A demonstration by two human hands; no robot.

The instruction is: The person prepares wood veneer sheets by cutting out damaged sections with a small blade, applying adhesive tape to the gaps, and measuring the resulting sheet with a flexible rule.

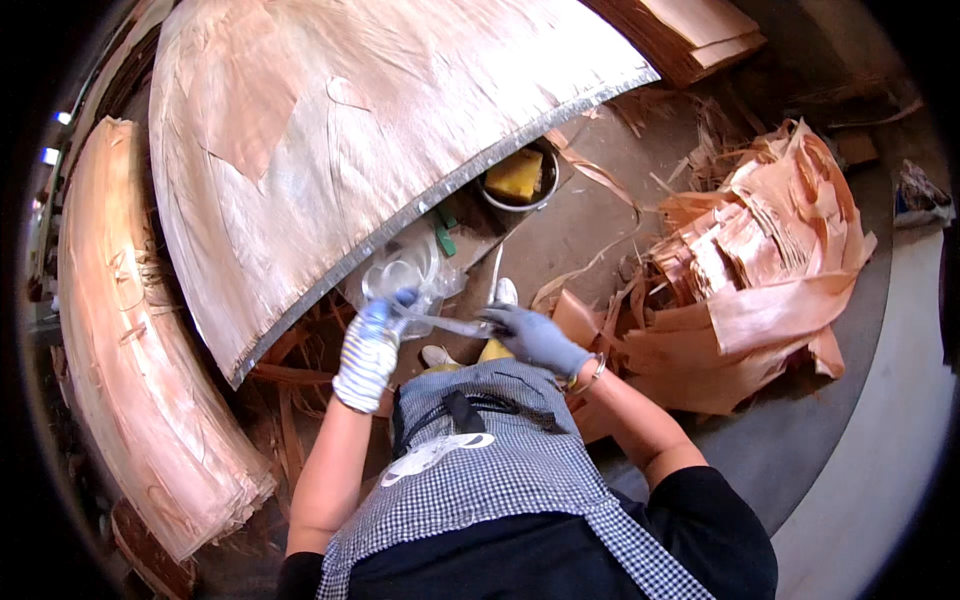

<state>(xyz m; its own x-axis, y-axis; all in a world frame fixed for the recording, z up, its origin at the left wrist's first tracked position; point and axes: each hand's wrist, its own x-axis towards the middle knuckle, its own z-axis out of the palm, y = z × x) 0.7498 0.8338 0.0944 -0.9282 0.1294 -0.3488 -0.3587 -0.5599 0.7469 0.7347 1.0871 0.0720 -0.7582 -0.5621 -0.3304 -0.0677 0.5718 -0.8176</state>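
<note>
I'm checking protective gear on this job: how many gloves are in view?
2: a striped glove on the left hand and a plain grey glove on the right hand. Others might be hidden.

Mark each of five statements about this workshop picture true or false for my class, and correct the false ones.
1. The left hand wears a striped glove. True.
2. The right hand is bare. False: the right hand wears a grey glove.
3. A grey strip spans the gap between the two hands. True.
4. The apron is plain red. False: the apron is black-and-white checked.
5. The yellow block lies on top of the reddish-brown heap. False: it is inside the round container, while the reddish-brown heap lies further right.
</note>
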